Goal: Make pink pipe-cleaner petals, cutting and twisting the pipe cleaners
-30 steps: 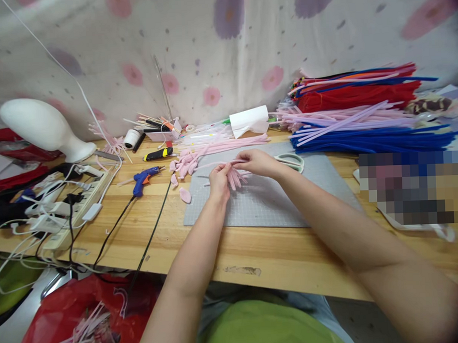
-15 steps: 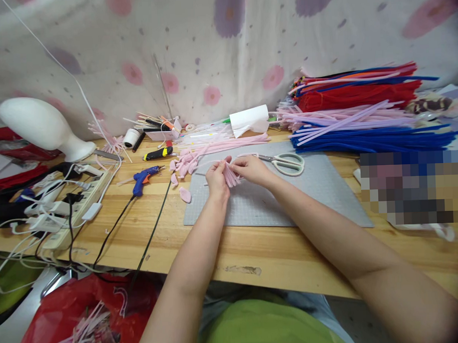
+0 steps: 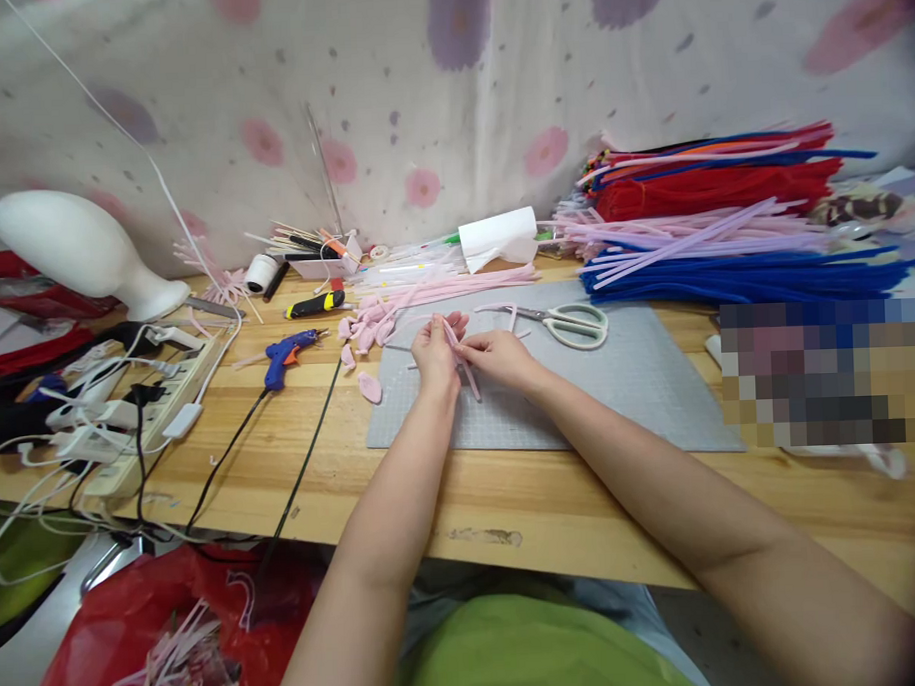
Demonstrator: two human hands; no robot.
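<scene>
Over the grey cutting mat (image 3: 625, 397), both hands meet at a pink pipe cleaner (image 3: 472, 385), whose tail slants down toward me. My left hand (image 3: 435, 354) is closed around its upper part, with the fingertips bunched together. My right hand (image 3: 495, 357) pinches it from the right, thumb and forefinger touching it. The exact shape between the fingers is partly hidden. Just behind my right hand lie scissors (image 3: 577, 327) with pale green handles, and a bent pink pipe cleaner piece (image 3: 512, 316) rests by their blades. Several pink petal-like pieces (image 3: 367, 331) lie left of my left hand.
A blue glue gun (image 3: 282, 359) and a yellow-black cutter (image 3: 315, 305) lie to the left. Beyond them are a cable-laden power strip (image 3: 164, 413) and a white foam head (image 3: 71, 246). Blue pipe cleaners (image 3: 732, 278) are stacked at right. A red bag (image 3: 99, 616) hangs below the table edge.
The pink strands fanned out between my hands now show as a narrow length pointing down. My right hand has shifted slightly lower and left, its fingertips further down the strand.
</scene>
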